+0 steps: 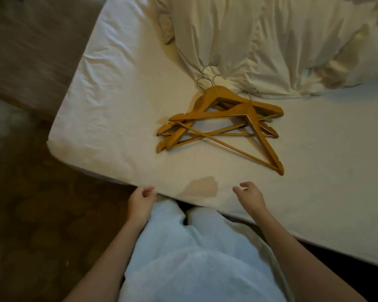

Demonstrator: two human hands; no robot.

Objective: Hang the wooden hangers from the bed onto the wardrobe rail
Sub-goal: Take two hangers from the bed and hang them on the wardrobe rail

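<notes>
On the bed (118,101), hangers (220,125) piled — beyond each empty hand (249,198)

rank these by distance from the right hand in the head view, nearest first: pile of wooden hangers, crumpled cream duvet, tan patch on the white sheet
1. Tan patch on the white sheet, just left of the right hand.
2. Pile of wooden hangers, ahead, mid-bed.
3. Crumpled cream duvet, beyond the hangers.

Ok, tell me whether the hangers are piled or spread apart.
Piled: the wooden hangers lie flat, overlapping in one heap on the bed, untouched.
</notes>
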